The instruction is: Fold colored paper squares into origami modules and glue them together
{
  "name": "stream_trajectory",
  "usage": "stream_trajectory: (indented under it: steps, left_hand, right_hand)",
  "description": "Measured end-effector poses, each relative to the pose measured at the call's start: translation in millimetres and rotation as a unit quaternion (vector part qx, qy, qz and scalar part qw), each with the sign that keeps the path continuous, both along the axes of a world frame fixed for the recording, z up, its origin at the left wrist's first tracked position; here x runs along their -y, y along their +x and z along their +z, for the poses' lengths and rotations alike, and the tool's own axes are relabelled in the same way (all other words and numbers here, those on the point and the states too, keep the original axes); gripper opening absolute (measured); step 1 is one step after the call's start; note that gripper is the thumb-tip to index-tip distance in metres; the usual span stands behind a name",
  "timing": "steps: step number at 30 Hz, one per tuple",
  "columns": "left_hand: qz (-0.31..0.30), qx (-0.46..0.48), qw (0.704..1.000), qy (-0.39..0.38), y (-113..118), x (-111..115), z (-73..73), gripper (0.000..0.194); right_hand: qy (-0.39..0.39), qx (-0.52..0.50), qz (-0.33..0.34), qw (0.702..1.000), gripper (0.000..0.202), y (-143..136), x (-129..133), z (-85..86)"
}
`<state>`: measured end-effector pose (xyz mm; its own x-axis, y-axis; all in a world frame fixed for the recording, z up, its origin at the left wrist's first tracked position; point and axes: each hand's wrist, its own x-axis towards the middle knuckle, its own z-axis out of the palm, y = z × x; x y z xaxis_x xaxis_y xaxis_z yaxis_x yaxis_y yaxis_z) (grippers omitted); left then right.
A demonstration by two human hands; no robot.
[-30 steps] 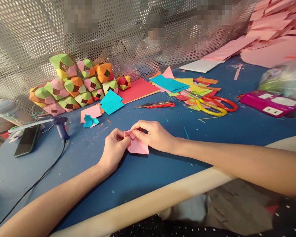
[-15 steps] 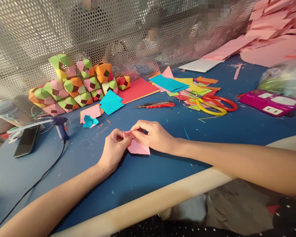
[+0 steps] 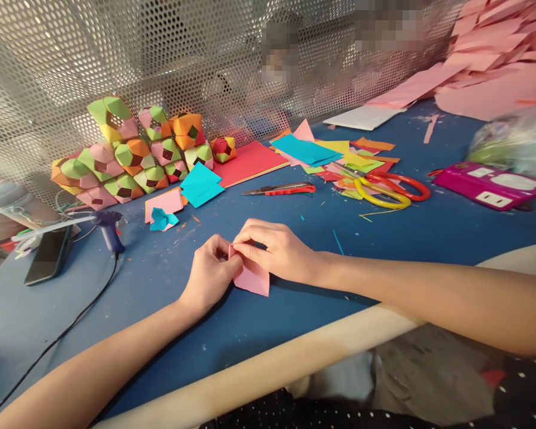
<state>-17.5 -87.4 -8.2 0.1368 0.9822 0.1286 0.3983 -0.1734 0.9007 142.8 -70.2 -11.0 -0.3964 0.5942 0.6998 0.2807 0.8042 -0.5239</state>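
A small folded pink paper (image 3: 254, 277) is pinched between both hands above the blue table. My left hand (image 3: 209, 269) grips its left edge between thumb and fingers. At the paper's top edge, my right hand (image 3: 274, 249) pinches with thumb and index finger, close to my left fingertips. The paper's free corner points down toward the table's front edge. Beyond my left hand lie a small blue and pink folded piece (image 3: 163, 220), pink squares (image 3: 167, 202) and blue squares (image 3: 202, 186).
Colourful folded paper balls (image 3: 131, 156) stand against the mesh. A glue gun (image 3: 111, 231) and phone (image 3: 49, 256) lie left. A cutter (image 3: 290, 189), scissors (image 3: 384, 192), paper scraps and a magenta object (image 3: 489, 186) lie beyond my hands.
The pink paper has tilted, its lower corner now nearer the table's front edge. My right fingertips have shifted slightly left along its top. Both hands still pinch it.
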Motion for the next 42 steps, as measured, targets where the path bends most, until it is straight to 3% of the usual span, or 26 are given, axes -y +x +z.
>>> stream_trajectory:
  steps: [4,8,14,22,27,29,35,42]
  left_hand:
    - [-0.007,-0.012,1.000,0.000,0,1,1.1,0.013]
    - [0.031,0.007,0.999,0.014,0,-1,2.1,0.015]
    - [0.029,0.016,0.999,0.009,0,-3,2.0,0.014]
    - [0.017,-0.017,1.000,0.009,1,-1,0.9,0.014]
    - [-0.006,-0.032,0.999,0.016,2,0,2.5,0.015]
    - [0.008,-0.026,0.999,0.023,1,0,3.2,0.017]
    - [0.059,0.032,0.997,0.041,-3,-6,0.9,0.013]
    - [0.043,0.067,0.996,0.031,-3,-7,-1.7,0.012]
  right_hand:
    - [-0.002,0.002,-0.005,1.000,0.013,0,1,1.0]
    - [-0.022,0.014,-0.015,1.000,0.007,1,0,3.4]
    - [0.007,0.010,-0.047,0.999,0.016,2,-2,-0.4]
    - [-0.006,0.020,-0.032,0.999,0.009,2,-1,2.4]
    - [0.051,0.059,0.000,0.997,0.015,2,0,5.8]
    - [0.047,0.061,-0.012,0.997,0.006,2,0,5.2]
    - [0.012,0.100,-0.098,0.990,0.012,2,-5,-3.0]
    - [0.017,0.095,-0.089,0.991,0.020,3,-7,-6.5]
